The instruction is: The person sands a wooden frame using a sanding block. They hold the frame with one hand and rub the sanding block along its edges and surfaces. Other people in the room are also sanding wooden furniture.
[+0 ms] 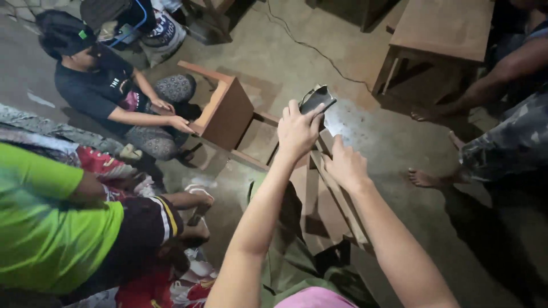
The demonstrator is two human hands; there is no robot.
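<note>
A: Head view, looking down on two bare arms stretched over a concrete floor [399,142]. Left hand [298,132] raised, fingers wrapped round a dark curled strip [317,100], probably sandpaper, though hard to be sure.

B: And the strip's place?

A: Pinched at the fingertips, sticking out above and to the right of them, curved, clear of the wood below.

B: Right hand [345,166]?

A: Just right of the left, lower, fingers bent down onto a wooden frame [337,199] and resting against its slats. Cannot tell whether clenched round a slat or only pressing on it; fingertips hidden behind the knuckles.

B: Around the fingers?

A: Left of them, a wooden chair [225,111] tipped on its side, close by. A seated person in a dark shirt [94,85] beyond it, both hands on the chair's edge. Nearer the camera on the left, another person in a green shirt [51,228], low to the floor. Far to the right of the fingers, a table [442,28], bare feet [425,178] under camouflage trousers, and one more bare arm [502,71] reaching down. A thin cable [311,48] trailing over the floor above the fingers
</note>
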